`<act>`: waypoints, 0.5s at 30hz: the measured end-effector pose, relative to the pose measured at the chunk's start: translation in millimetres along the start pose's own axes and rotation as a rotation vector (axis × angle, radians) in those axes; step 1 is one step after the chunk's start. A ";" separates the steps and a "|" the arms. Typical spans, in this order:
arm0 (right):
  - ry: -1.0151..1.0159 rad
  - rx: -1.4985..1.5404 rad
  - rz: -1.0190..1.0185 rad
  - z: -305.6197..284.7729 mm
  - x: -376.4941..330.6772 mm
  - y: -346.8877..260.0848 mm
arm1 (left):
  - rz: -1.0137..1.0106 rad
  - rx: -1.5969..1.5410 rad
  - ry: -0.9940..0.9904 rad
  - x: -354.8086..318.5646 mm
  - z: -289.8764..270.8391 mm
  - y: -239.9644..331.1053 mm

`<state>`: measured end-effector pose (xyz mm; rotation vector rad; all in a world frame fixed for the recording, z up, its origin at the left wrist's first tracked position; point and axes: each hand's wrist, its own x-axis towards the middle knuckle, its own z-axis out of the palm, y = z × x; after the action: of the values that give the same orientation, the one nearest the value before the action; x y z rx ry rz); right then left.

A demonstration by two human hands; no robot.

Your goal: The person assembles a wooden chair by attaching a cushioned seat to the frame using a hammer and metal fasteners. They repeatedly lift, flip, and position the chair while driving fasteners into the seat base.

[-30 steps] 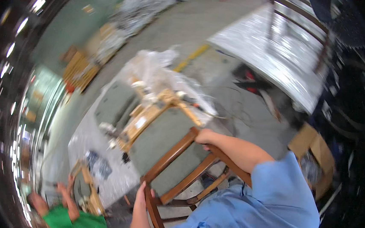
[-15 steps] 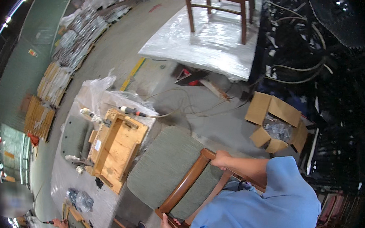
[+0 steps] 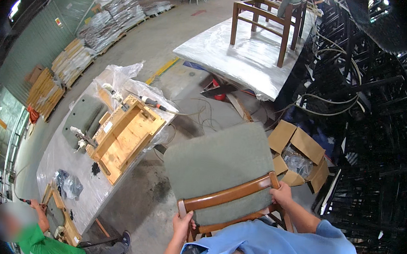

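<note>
A wooden chair (image 3: 229, 195) with a grey-green padded seat (image 3: 217, 159) is in front of my body. My left hand (image 3: 183, 224) grips the brown frame at the left end of its curved rail, thumb on top. Around the frame at the rail's right end, my right hand (image 3: 282, 195) is closed. The seat points away from me, toward the gap between the two tables. Parts of the chair nearest me are hidden behind my blue shirt.
A plastic-covered table (image 3: 111, 201) at left bears a wooden jig (image 3: 128, 138) with clamps and a power tool (image 3: 153, 103). Another wrapped table (image 3: 209, 48) holds an assembled chair (image 3: 264, 17). An open carton (image 3: 301, 158) stands right. A co-worker in green (image 3: 46, 243) works at lower left.
The chair has swung to the right and turned more level across my front, both hands still on it. My view has shifted, bringing more of the co-worker in green into sight.
</note>
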<state>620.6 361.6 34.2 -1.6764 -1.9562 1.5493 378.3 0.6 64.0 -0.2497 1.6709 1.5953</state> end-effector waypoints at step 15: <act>-0.027 0.608 -0.663 -199.1 15.6 -300.2 | 0.898 0.119 0.168 -80.6 179.4 301.9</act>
<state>550.2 536.3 341.8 -0.6803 -1.5637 1.6319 313.1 190.3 363.2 0.5200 2.1574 2.1217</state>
